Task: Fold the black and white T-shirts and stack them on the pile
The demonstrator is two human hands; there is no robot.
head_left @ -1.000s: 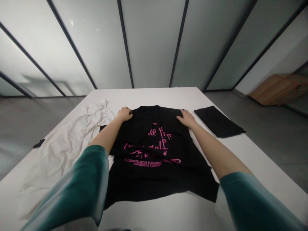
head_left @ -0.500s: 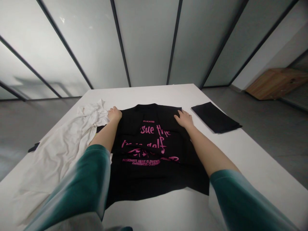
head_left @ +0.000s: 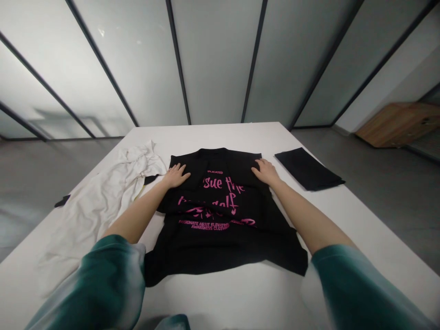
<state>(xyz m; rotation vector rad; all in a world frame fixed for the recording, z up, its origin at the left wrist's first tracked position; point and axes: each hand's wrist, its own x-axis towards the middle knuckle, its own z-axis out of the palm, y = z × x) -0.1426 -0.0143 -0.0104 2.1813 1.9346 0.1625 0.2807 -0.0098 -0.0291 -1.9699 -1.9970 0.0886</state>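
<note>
A black T-shirt (head_left: 220,238) with pink lettering lies spread on the white table (head_left: 240,298), partly folded at its far end. My left hand (head_left: 176,175) rests flat on the shirt's far left part, fingers stretched out. My right hand (head_left: 265,171) lies flat on the far right part, fingers also spread. Both arms wear green sleeves pushed up to the elbow.
A crumpled white garment (head_left: 103,201) lies to the left of the shirt, touching its edge. A folded black cloth (head_left: 307,168) sits at the right near the table's edge. Frosted glass panels stand behind the table, and a wooden cabinet (head_left: 395,123) is at far right.
My left hand has moved from the shirt's far left corner inward and nearer, and now lies flat with fingers open. The right hand has stayed almost in place.
</note>
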